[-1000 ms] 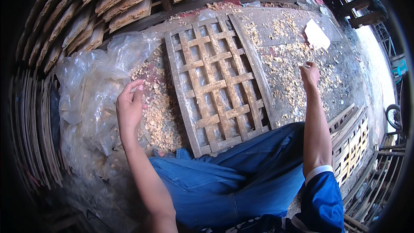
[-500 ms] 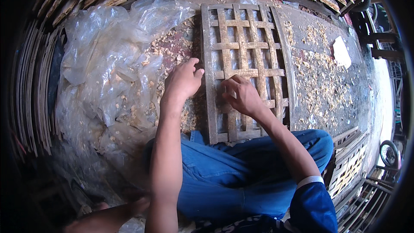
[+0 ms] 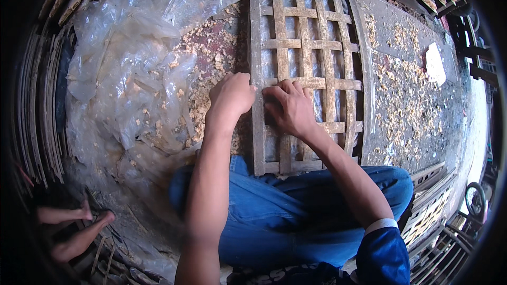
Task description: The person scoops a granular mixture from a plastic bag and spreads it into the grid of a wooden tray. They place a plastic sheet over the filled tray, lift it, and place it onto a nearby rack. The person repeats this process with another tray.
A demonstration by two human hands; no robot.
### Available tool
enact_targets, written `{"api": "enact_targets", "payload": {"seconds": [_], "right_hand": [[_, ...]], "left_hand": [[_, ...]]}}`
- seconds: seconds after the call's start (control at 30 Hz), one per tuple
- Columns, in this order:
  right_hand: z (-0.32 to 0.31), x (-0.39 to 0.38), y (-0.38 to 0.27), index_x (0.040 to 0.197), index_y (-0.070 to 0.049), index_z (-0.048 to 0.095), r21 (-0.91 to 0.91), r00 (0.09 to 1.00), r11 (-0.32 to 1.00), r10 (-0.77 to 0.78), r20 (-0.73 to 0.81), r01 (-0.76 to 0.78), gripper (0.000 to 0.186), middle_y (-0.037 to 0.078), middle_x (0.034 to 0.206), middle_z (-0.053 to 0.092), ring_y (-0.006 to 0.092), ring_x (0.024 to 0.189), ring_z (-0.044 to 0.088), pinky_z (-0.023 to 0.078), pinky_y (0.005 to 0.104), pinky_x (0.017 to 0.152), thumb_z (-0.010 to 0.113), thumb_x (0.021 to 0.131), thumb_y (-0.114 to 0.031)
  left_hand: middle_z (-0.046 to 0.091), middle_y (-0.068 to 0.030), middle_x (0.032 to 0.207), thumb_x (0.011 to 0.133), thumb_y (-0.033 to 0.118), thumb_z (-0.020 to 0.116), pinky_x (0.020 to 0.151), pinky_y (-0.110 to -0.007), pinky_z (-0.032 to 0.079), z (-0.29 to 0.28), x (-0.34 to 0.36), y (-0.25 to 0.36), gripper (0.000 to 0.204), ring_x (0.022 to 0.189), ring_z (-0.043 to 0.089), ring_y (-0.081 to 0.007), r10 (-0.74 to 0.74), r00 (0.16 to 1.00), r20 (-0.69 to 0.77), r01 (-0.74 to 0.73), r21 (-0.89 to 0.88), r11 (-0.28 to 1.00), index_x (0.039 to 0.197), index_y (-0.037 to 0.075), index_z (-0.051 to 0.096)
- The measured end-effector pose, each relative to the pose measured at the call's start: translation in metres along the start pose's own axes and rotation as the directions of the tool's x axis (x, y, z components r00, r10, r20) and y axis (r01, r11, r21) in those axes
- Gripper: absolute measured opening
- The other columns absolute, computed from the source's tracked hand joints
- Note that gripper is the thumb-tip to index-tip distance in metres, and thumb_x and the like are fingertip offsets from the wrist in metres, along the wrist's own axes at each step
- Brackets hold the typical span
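Note:
A wooden lattice frame [image 3: 306,37] lies flat on the work surface in front of my knees. My left hand [image 3: 229,95] is curled against the frame's left rail, fingers closed on its edge. My right hand [image 3: 290,106] rests palm down on the slats just beside it, fingertips at the same left rail. The two hands almost touch. Whether something small sits between the fingers is hidden.
Crumpled clear plastic sheet [image 3: 121,68] lies to the left. Wood chips [image 3: 401,100] litter the surface on both sides. A white scrap [image 3: 434,63] lies far right. Stacked lattice frames [image 3: 428,216] stand at lower right. Another person's feet [image 3: 79,227] show at lower left.
My right hand came in from the far right onto the frame, and my left hand moved from the wood chips to the frame's left rail. The view shifted closer.

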State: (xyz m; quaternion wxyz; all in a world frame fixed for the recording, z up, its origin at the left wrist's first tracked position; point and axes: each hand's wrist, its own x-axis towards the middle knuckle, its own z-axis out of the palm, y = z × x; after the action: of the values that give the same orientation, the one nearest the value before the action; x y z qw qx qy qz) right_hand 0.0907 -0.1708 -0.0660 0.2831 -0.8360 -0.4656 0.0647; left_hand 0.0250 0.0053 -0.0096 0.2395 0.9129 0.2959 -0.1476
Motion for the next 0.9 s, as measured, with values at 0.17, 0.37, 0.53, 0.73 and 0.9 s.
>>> {"api": "enact_targets", "payload": {"seconds": [0.17,0.37,0.53,0.73,0.9], "right_hand": [[0.004,-0.002,0.0,0.115,-0.019,0.069,0.059,0.997,0.996,0.07,0.044,-0.072,0.031,0.007,0.114,0.06,0.0309,0.108,0.054,0.04,0.0472,0.092,0.073,0.084,-0.018],[0.009,-0.005,0.0,0.108,-0.019,0.069,0.062,0.995,0.994,0.089,0.046,-0.092,0.022,0.007,0.115,0.058,0.0319,0.108,0.053,0.037,0.0485,0.094,0.071,0.086,-0.017],[0.007,-0.005,-0.002,0.109,-0.019,0.068,0.036,0.992,0.996,0.075,0.103,-0.079,0.025,0.006,0.117,0.057,0.032,0.11,0.05,0.034,0.0483,0.094,0.074,0.084,-0.019],[0.007,-0.007,-0.001,0.11,-0.02,0.067,0.028,0.992,0.998,0.05,0.112,-0.054,0.029,0.007,0.118,0.056,0.0321,0.11,0.049,0.033,0.049,0.095,0.076,0.083,-0.021],[0.001,-0.006,-0.004,0.108,-0.017,0.067,0.022,0.988,0.999,0.042,0.147,-0.046,0.022,0.01,0.117,0.055,0.0358,0.11,0.049,0.034,0.0513,0.094,0.068,0.086,-0.019]], "left_hand": [[0.072,-0.0251,0.102,0.093,0.023,0.07,0.09,-0.049,0.053,0.008,0.019,0.004,0.026,0.101,0.069,-0.0417,-0.052,0.995,0.082,0.047,0.061,0.997,0.106,0.002,0.074],[0.072,-0.0242,0.11,0.092,0.024,0.072,0.091,-0.048,0.055,0.006,0.02,0.009,0.028,0.106,0.07,-0.041,-0.052,0.995,0.089,0.044,0.086,0.995,0.107,0.001,0.075],[0.072,-0.027,0.102,0.091,0.02,0.072,0.09,-0.05,0.053,0.008,0.018,0.006,0.024,0.102,0.069,-0.0438,-0.007,0.999,0.052,0.004,0.062,0.998,0.104,0.0,0.074],[0.072,-0.0276,0.103,0.091,0.019,0.072,0.09,-0.05,0.053,0.008,0.015,0.006,0.025,0.102,0.069,-0.0439,-0.015,1.0,0.024,0.014,0.018,1.0,0.105,-0.002,0.074],[0.073,-0.0261,0.103,0.09,0.019,0.072,0.091,-0.049,0.054,0.006,0.018,0.008,0.026,0.102,0.07,-0.0427,-0.018,0.998,0.062,0.015,0.052,0.999,0.108,0.0,0.074]]}}
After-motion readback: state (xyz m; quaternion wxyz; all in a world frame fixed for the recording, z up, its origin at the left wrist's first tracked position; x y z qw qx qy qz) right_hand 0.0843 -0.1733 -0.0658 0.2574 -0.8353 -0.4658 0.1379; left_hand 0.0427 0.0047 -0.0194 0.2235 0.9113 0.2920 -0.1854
